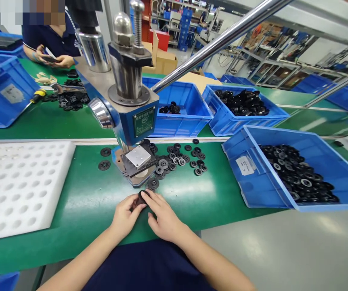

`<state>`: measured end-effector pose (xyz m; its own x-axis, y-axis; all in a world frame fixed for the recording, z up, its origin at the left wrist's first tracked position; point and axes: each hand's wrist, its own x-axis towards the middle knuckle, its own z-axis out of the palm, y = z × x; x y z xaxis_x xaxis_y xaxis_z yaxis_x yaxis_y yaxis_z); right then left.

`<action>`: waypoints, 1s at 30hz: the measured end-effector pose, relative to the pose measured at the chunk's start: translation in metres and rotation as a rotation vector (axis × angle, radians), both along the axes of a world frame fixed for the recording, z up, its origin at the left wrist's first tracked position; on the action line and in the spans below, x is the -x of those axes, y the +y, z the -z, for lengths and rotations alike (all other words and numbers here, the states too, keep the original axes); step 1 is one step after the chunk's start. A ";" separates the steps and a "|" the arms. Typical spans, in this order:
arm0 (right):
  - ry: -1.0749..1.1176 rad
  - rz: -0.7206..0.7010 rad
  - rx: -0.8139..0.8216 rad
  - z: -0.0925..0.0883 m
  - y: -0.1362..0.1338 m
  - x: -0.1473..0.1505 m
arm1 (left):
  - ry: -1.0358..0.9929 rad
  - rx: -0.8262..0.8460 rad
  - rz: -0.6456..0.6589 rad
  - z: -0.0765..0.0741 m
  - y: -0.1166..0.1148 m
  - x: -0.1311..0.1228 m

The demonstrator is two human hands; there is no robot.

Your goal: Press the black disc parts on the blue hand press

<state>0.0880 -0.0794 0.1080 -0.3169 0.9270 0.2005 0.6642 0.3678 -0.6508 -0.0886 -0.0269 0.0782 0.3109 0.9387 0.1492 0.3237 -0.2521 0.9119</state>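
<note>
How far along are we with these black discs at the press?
Early, by the look of it. Done: little shows; most holes of the foam tray look unfilled. In hand: the left hand and right hand hold one black disc together before the press. Left: loose discs lie by the press, and the bin at the right holds many more.

Green bench [89, 202], near edge: left hand [125, 216] and right hand [163, 218], fingertips closed on one black disc [141, 197], just before hand press [131, 117]. Loose discs [180, 157] beside press; white foam tray [19, 186] left; blue bin [240, 178] right
</note>
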 end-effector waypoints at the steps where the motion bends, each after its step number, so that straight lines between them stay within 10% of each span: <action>1: -0.023 -0.004 -0.001 -0.001 0.000 -0.001 | 0.000 0.002 0.004 0.000 0.000 0.000; 9: -0.327 0.041 0.146 -0.004 -0.003 0.001 | 0.033 -0.069 -0.036 -0.002 -0.001 -0.003; 22: -0.018 0.062 -0.181 0.007 -0.005 -0.003 | 0.058 -0.001 0.019 -0.002 0.001 -0.003; 30: -0.321 0.521 -0.121 0.016 0.057 -0.061 | 0.023 0.017 0.010 0.002 0.001 -0.003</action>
